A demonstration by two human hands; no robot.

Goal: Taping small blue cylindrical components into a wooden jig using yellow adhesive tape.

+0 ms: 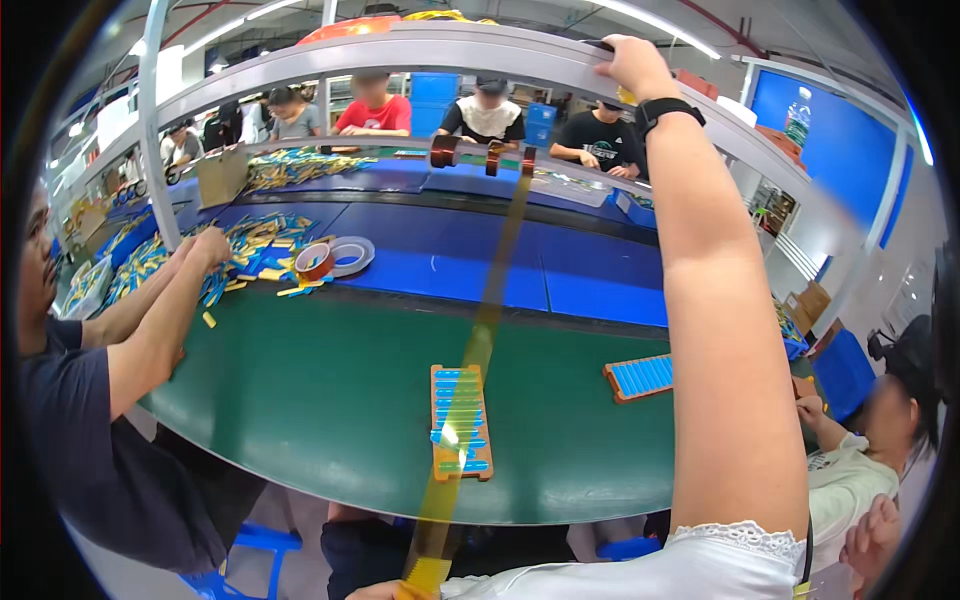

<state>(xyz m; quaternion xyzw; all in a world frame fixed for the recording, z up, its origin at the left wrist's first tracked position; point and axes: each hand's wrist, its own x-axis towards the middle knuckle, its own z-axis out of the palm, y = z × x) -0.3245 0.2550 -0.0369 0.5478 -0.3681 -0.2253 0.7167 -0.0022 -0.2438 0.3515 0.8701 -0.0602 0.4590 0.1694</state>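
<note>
Looks out over a busy workshop with co-workers [375, 115] along the far side of a long blue work surface [420, 245]. Works nearest at a curved green tabletop [300, 400], under a pale metal rail [380, 55]. Has 1 neighbour in a dark top [120, 440] on the left, arms out to a heap of small yellow and blue pieces [265, 240], and 1 in a pale top [850, 500] on the right. Reaches up with the right hand [640, 68] to the rail's upper edge; cannot tell whether clamped there or only resting. Has an orange-brown tray [436, 395] of blue strips [477, 465] on the green tabletop, near its front edge, and a similar 2nd tray [612, 383] well apart to the right, partly behind the raised arm. Holds translucent amber tape [481, 340], stretched from 1 of 3 brown rolls [528, 162] across the tray's length, with the left hand [380, 591] at the lower edge: mostly cut off, but seemingly clamped on the tape, judging by the taut line. Counts as done: tray filled, tape drawn over it. Likely leaves pressing down, contact being unclear, and cutting free from the roll.
</note>
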